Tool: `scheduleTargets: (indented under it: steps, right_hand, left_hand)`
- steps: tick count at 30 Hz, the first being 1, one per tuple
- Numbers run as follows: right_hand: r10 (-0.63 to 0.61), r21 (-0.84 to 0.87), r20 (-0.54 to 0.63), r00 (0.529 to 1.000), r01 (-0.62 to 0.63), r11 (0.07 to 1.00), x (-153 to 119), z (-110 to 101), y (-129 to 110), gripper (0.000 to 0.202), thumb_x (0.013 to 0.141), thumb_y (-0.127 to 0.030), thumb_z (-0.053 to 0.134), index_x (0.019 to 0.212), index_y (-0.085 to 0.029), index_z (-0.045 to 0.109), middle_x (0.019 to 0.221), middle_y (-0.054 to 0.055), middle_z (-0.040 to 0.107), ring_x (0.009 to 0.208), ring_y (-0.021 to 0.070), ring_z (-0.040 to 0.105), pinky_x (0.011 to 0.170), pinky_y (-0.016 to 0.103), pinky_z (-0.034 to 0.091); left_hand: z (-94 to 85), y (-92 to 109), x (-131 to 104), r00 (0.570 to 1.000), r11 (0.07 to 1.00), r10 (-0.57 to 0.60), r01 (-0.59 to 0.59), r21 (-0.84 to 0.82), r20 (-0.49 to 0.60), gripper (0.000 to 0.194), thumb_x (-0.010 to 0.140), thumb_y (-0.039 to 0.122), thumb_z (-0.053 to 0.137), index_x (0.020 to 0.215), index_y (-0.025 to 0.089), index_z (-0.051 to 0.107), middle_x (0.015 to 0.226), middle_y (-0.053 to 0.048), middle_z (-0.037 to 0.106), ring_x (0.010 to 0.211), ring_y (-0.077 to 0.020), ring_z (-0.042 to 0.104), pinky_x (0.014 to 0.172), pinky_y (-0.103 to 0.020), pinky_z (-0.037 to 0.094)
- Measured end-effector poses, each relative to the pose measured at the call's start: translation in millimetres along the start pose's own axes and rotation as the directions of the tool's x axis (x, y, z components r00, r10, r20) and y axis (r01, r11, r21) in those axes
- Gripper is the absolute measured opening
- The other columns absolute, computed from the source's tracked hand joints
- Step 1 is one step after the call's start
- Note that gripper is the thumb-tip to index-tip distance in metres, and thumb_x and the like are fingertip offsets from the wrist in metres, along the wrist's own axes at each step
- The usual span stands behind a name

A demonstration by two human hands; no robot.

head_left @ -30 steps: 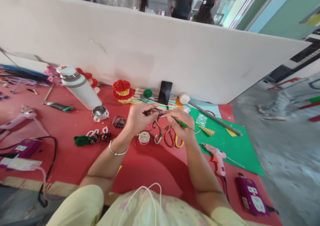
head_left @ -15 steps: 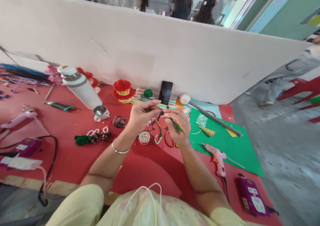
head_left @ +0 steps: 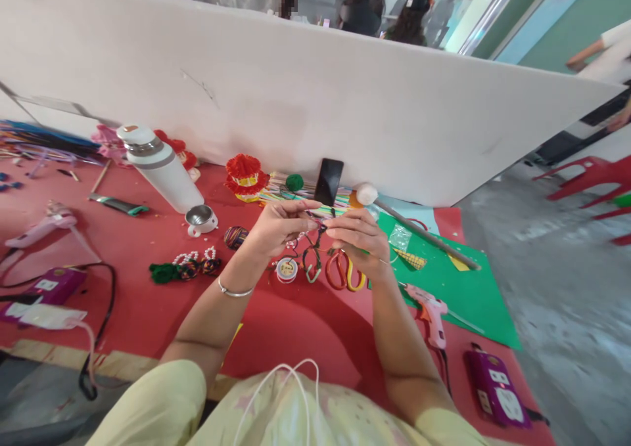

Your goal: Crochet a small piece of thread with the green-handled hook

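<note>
My left hand (head_left: 279, 228) pinches dark, multicoloured yarn (head_left: 323, 226) between thumb and fingertips, over the middle of the table. Facing it, my right hand (head_left: 359, 237) has its fingers closed around a crochet hook (head_left: 388, 262); only a thin end shows beside the wrist, and the rest is hidden. The fingertips of both hands nearly meet at the yarn. Below them lie scissors (head_left: 355, 278) with red and yellow handles, a small white spool (head_left: 286, 270) and loose dark strands. A multicoloured yarn ball (head_left: 236, 238) rests left of my left hand.
A white flask (head_left: 165, 173) and its steel cup (head_left: 200, 219) stand at left. Behind my hands, a phone (head_left: 328, 182) leans on the white partition (head_left: 276, 85). A pink glue gun (head_left: 430, 311) and a purple power strip (head_left: 497, 387) lie at right. People sit beyond the partition.
My right hand has turned and shifted slightly right, and the hook's green handle is now hidden. The scissors show more fully. My left hand stays pinched on the yarn.
</note>
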State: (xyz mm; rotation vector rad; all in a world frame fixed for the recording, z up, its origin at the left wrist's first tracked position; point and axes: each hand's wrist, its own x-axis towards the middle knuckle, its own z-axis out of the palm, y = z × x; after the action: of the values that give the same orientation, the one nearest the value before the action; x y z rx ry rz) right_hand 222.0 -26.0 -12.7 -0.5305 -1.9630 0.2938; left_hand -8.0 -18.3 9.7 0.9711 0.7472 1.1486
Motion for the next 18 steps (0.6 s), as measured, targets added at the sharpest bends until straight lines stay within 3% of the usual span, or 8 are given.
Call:
scheduleTargets:
  steps: [4, 9, 13, 16, 18]
  right_hand:
    - [0.082, -0.004, 0.109, 0.991, -0.082, 0.997, 4, -10, -7, 0.035, 0.094, -0.030, 0.080, 0.124, -0.048, 0.079, 0.126, -0.004, 0.085, 0.110, 0.0264, 0.076, 0.099, 0.052, 0.060]
    - [0.142, 0.086, 0.154, 0.978, -0.157, 0.984, 8, -16, -15, 0.019, 0.100, -0.036, 0.071, 0.115, -0.039, 0.082, 0.122, 0.000, 0.086, 0.107, 0.0265, 0.076, 0.100, 0.052, 0.059]
    - [0.208, 0.272, 0.101, 0.973, -0.228, 0.935, 4, -13, -13, 0.017, 0.100, -0.044, 0.069, 0.106, -0.036, 0.083, 0.111, 0.003, 0.087, 0.104, 0.0273, 0.077, 0.098, 0.051, 0.060]
    - [0.319, 0.435, 0.051, 0.946, -0.309, 0.846, -2, 2, -6, 0.023, 0.097, -0.054, 0.071, 0.099, -0.035, 0.083, 0.107, 0.005, 0.087, 0.103, 0.0282, 0.078, 0.099, 0.053, 0.061]
    - [0.360, 0.487, -0.038, 0.932, -0.297, 0.821, -7, 17, -2, 0.027, 0.096, -0.059, 0.071, 0.098, -0.035, 0.084, 0.103, 0.005, 0.085, 0.102, 0.0277, 0.077, 0.097, 0.052, 0.062]
  left_hand:
    - [-0.2, 0, 1, 0.998, 0.988, 0.067, -0.064, 0.139, -0.018, 0.036, 0.060, 0.019, 0.095, 0.095, 0.014, 0.088, 0.060, -0.001, 0.069, 0.045, -0.0040, 0.043, 0.042, -0.020, 0.026]
    - [-1.6, 2, 1, 0.998, 0.981, 0.064, -0.067, 0.179, 0.027, 0.028, 0.061, 0.019, 0.092, 0.088, 0.015, 0.089, 0.066, -0.006, 0.075, 0.049, -0.0067, 0.050, 0.044, -0.021, 0.032]
    - [-3.5, 0, 0, 0.999, 0.981, 0.011, -0.019, 0.192, 0.044, 0.025, 0.062, 0.019, 0.092, 0.087, 0.016, 0.089, 0.074, -0.007, 0.079, 0.045, -0.0042, 0.043, 0.042, -0.021, 0.025]
    - [1.7, -4, -2, 0.996, 0.994, -0.027, 0.018, 0.111, 0.082, 0.024, 0.061, 0.019, 0.092, 0.084, 0.016, 0.088, 0.068, -0.004, 0.075, 0.043, -0.0033, 0.039, 0.040, -0.021, 0.022]
    - [8.2, -7, -2, 0.996, 0.999, -0.021, 0.019, 0.028, 0.082, 0.024, 0.060, 0.018, 0.092, 0.084, 0.017, 0.088, 0.060, 0.000, 0.069, 0.042, -0.0034, 0.039, 0.040, -0.020, 0.023]
